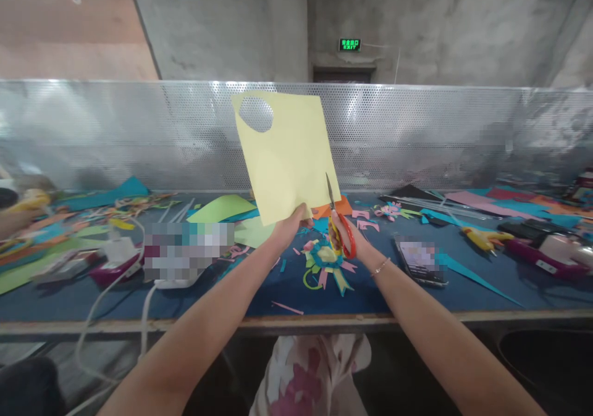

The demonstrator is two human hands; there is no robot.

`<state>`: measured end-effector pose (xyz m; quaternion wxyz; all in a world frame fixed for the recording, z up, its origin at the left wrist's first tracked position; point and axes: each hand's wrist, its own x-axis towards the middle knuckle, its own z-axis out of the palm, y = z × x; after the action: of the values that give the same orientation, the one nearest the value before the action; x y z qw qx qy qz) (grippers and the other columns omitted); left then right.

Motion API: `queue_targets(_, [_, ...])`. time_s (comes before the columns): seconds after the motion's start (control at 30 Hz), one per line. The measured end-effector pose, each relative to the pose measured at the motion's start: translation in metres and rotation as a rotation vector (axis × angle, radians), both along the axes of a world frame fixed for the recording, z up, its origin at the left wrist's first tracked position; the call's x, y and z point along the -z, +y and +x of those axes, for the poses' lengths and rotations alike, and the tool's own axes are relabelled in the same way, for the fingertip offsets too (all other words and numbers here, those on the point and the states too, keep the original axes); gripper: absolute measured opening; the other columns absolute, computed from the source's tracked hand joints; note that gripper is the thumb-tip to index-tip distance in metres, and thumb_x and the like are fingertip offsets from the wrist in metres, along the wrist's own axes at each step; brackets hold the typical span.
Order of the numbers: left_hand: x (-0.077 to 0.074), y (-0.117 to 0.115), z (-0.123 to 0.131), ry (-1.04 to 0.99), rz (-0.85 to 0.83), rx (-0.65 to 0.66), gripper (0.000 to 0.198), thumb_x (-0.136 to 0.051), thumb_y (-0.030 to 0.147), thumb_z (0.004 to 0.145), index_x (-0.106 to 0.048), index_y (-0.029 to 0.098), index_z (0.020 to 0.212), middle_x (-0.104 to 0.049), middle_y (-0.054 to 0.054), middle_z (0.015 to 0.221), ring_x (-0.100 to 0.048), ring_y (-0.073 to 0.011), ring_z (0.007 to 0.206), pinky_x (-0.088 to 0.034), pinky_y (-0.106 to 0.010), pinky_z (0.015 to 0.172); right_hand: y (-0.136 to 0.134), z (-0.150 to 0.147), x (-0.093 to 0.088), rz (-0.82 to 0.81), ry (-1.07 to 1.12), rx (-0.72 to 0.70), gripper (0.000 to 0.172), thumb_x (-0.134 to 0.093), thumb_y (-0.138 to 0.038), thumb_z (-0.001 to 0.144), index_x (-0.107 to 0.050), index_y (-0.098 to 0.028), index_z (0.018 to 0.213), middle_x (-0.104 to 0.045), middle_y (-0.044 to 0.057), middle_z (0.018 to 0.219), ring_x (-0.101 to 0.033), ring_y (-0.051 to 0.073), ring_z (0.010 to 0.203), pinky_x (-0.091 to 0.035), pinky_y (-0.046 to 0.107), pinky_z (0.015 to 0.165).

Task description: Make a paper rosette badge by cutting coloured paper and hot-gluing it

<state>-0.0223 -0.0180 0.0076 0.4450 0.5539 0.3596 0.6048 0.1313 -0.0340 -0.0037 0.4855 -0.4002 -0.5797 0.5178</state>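
Observation:
A sheet of pale yellow paper (291, 150) is held up above the table, its bottom edge pinched in my left hand (296, 223). An oval hole is cut through its upper left corner. My right hand (346, 236) grips scissors (341, 228) with red and yellow handles. Their blades point upward at the lower right part of the sheet; I cannot tell whether they are cutting into it. Below my hands, a paper rosette (327, 255) in teal, yellow and pink lies on the blue tabletop.
A phone (419, 260) lies right of the rosette, by a long teal paper strip (479, 278). Yellow glue guns (484, 238), coloured paper and scraps cover both sides. White cables (144, 320) hang off the front edge at left. A perforated metal screen (417, 132) stands behind.

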Motion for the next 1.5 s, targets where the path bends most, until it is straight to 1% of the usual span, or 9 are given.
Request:
queue_targets(0.1, [-0.0017, -0.0026, 0.0004, 0.016, -0.001, 0.01, 0.029, -0.049, 0.037, 0.077, -0.067, 0.014, 0.077, -0.057, -0.002, 0.054, -0.052, -0.0118, 0.05, -0.045, -0.024, 0.055, 0.0019, 0.0006, 0.0006, 0.033, -0.028, -0.019, 0.05, -0.043, -0.069, 0.069, -0.037, -0.02, 0.062, -0.038, -0.007, 0.044, -0.037, 0.006, 0.032, -0.033, 0.019, 0.031])
queue_targets(0.23, [-0.005, -0.0066, 0.0007, 0.033, -0.02, -0.027, 0.032, -0.048, 0.038, 0.077, -0.067, 0.012, 0.077, -0.056, -0.002, 0.051, -0.052, -0.0118, 0.049, -0.044, -0.024, 0.055, 0.005, 0.0024, 0.0008, 0.076, -0.127, 0.076, 0.048, -0.043, -0.067, 0.071, -0.041, -0.02, 0.064, -0.04, -0.005, 0.041, -0.036, 0.007, 0.029, -0.031, 0.02, 0.027])
queue_targets(0.33, [-0.0043, -0.0058, 0.0004, 0.021, -0.011, -0.034, 0.031, -0.049, 0.037, 0.077, -0.067, 0.012, 0.077, -0.056, -0.002, 0.051, -0.051, -0.0113, 0.049, -0.044, -0.023, 0.054, 0.0039, 0.0034, -0.0012, 0.086, -0.162, 0.09, 0.047, -0.043, -0.066, 0.072, -0.041, -0.02, 0.063, -0.04, -0.005, 0.039, -0.036, 0.007, 0.028, -0.03, 0.02, 0.027])
queue_targets(0.7, [-0.0008, -0.0073, 0.0054, -0.028, -0.091, 0.044, 0.024, -0.055, 0.035, 0.074, -0.064, 0.013, 0.071, -0.06, -0.004, 0.059, -0.05, -0.0107, 0.046, -0.045, -0.025, 0.053, -0.0036, 0.0011, -0.0049, -0.006, 0.077, -0.011, 0.049, -0.045, -0.069, 0.067, -0.038, -0.02, 0.065, -0.039, -0.007, 0.044, -0.037, 0.005, 0.033, -0.031, 0.017, 0.032])
queue_targets(0.8, [-0.0013, -0.0092, 0.0059, -0.025, -0.083, 0.059, 0.026, -0.056, 0.037, 0.073, -0.064, 0.013, 0.07, -0.06, -0.004, 0.059, -0.05, -0.0105, 0.046, -0.044, -0.025, 0.052, -0.0032, 0.0022, -0.0053, 0.028, 0.052, -0.017, 0.05, -0.044, -0.069, 0.068, -0.039, -0.02, 0.064, -0.038, -0.007, 0.043, -0.037, 0.005, 0.032, -0.032, 0.018, 0.032])
queue_targets(1.0, [-0.0006, -0.006, 0.0037, -0.024, -0.069, 0.05, 0.026, -0.057, 0.037, 0.071, -0.06, 0.011, 0.07, -0.056, -0.002, 0.056, -0.049, -0.0095, 0.046, -0.042, -0.023, 0.05, -0.002, 0.0052, -0.0061, 0.112, -0.146, 0.069, 0.05, -0.04, -0.068, 0.072, -0.04, -0.019, 0.06, -0.038, -0.005, 0.036, -0.036, 0.007, 0.028, -0.03, 0.02, 0.028])
queue_targets(1.17, [-0.0006, -0.0059, 0.0039, -0.032, -0.124, 0.054, 0.024, -0.058, 0.037, 0.071, -0.056, 0.013, 0.068, -0.053, 0.001, 0.05, -0.048, -0.0101, 0.044, -0.042, -0.024, 0.05, 0.0005, 0.0043, -0.0032, -0.003, 0.006, 0.005, 0.047, -0.044, -0.066, 0.07, -0.039, -0.02, 0.064, -0.04, -0.007, 0.041, -0.036, 0.006, 0.029, -0.028, 0.018, 0.028])
queue_targets(1.3, [-0.0007, -0.0088, 0.0057, 0.011, -0.124, 0.115, 0.023, -0.058, 0.036, 0.071, -0.058, 0.013, 0.072, -0.056, 0.0, 0.055, -0.047, -0.0093, 0.043, -0.042, -0.025, 0.05, 0.0007, 0.0037, -0.0042, -0.048, 0.113, -0.004, 0.048, -0.046, -0.068, 0.068, -0.037, -0.02, 0.065, -0.038, -0.008, 0.043, -0.036, 0.004, 0.032, -0.029, 0.017, 0.031])
queue_targets(1.5, [0.0012, -0.0084, 0.0052, 0.037, -0.103, 0.127, 0.023, -0.056, 0.036, 0.073, -0.06, 0.014, 0.073, -0.059, -0.001, 0.062, -0.047, -0.0076, 0.042, -0.043, -0.023, 0.049, -0.0033, 0.0031, -0.0087, 0.01, 0.018, 0.055, 0.051, -0.042, -0.071, 0.068, -0.038, -0.02, 0.063, -0.036, -0.008, 0.04, -0.035, 0.005, 0.029, -0.028, 0.019, 0.029])
